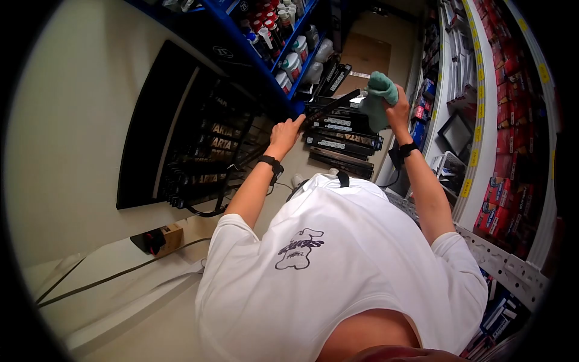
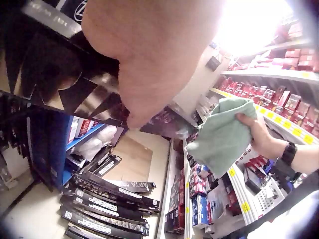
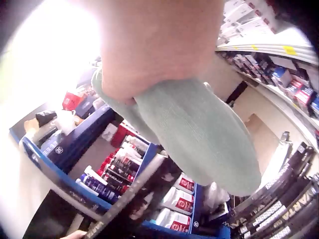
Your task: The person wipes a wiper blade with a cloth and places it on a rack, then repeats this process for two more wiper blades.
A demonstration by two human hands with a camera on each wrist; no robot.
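The long black box (image 1: 330,107) is being held up in the air, just above the stack of black boxes (image 1: 341,142) lying on the floor, and tilted so that its far end is rising toward the green cloth (image 1: 379,96). The left hand (image 1: 286,134) is gripping the near end of that box, fingers curled round it, a black wrist strap sitting just behind the hand. In the left wrist view the box (image 2: 94,107) is running as a dark glossy strip beneath the palm (image 2: 149,55), which is filling most of that picture.

The right hand (image 1: 398,108) is clutching the green cloth, fingers bunched into the fabric, and the cloth is hanging against the far end of the long black box. In the right wrist view the cloth (image 3: 199,134) is drooping from the closed fist (image 3: 159,45), with the box (image 3: 134,194) slanting below it.

Behind the stack of black boxes, blue shelving (image 1: 289,60) is carrying white and red bottles (image 1: 292,63). To the right of the stack, white shelves (image 1: 482,120) are holding rows of red packets (image 1: 500,211). To the left of the stack, a black wire rack (image 1: 199,139) is leaning against the pale wall. The person is wearing a white T-shirt (image 1: 344,265).
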